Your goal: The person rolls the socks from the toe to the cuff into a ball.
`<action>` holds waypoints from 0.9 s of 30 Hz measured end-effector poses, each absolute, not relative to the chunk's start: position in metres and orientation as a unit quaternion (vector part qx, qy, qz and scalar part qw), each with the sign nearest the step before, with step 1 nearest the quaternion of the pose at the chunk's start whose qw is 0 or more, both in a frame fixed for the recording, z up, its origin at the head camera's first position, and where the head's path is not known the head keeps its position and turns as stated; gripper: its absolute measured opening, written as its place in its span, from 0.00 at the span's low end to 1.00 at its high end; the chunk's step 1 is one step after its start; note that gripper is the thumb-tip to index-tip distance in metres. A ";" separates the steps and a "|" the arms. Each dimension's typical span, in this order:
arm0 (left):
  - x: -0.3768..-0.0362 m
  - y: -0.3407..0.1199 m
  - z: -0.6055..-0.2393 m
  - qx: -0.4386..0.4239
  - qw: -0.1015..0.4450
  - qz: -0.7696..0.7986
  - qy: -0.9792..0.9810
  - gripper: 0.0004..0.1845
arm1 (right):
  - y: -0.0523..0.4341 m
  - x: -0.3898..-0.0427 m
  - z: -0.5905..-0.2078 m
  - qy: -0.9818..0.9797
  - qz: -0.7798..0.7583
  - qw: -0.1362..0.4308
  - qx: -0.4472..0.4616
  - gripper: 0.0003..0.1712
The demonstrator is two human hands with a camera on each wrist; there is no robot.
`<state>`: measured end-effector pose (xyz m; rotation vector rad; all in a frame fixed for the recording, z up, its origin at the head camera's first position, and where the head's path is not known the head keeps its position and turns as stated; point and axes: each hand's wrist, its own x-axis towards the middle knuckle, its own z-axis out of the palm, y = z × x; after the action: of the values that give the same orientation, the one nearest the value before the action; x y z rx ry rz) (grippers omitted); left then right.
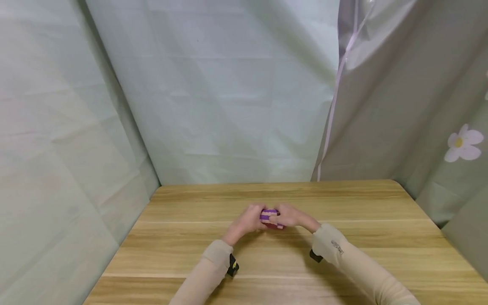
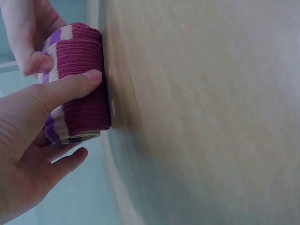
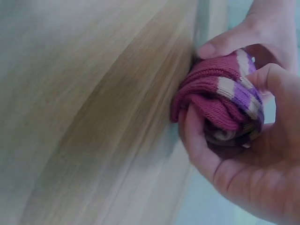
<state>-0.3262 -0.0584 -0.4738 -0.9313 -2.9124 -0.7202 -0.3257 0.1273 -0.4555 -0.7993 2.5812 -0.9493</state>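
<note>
A rolled-up knitted sock bundle [image 1: 265,217], maroon with purple and cream stripes, is between both hands at the middle of the table. My left hand [image 1: 251,218] grips its left side; in the left wrist view the thumb lies across the maroon knit of the bundle [image 2: 86,110], with the fingers behind. From the other side my right hand [image 1: 288,215] holds the roll, its thumb on the striped part. The right wrist view shows a finger of this right hand [image 3: 253,183] tucked at the maroon fold in the bundle's end [image 3: 213,70]. The bundle sits right at the tabletop.
The wooden table [image 1: 183,254] has rounded far corners. Pale curtains [image 1: 228,93] hang behind it and along both sides, the right one bearing a white flower print [image 1: 463,143]. Dark wrist devices [image 1: 233,267] show below the beige sleeves [image 1: 206,271].
</note>
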 end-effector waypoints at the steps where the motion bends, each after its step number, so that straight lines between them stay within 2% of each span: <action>1: -0.326 -0.058 -0.474 -0.298 -0.002 -0.227 -0.927 0.22 | 0.128 -0.325 -0.455 0.892 -0.335 0.145 -0.269 0.21; 7: -0.325 -0.054 -0.473 -0.298 -0.005 -0.201 -0.933 0.22 | 0.130 -0.322 -0.455 0.886 -0.372 0.165 -0.224 0.25; 13: -0.322 -0.052 -0.475 -0.274 0.023 -0.128 -0.953 0.24 | 0.130 -0.318 -0.460 0.883 -0.401 0.147 -0.195 0.25; 20: -0.319 -0.049 -0.477 -0.236 0.034 -0.138 -0.961 0.25 | 0.124 -0.310 -0.460 0.911 -0.386 0.065 -0.130 0.18; 27: -0.319 -0.045 -0.477 -0.198 0.031 -0.160 -0.967 0.24 | 0.115 -0.298 -0.454 0.949 -0.294 -0.056 -0.101 0.21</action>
<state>-0.3186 -0.0454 -0.4768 -0.6088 -2.9785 -0.4944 -0.2981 0.1150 -0.4541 -0.3283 3.0923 -0.9588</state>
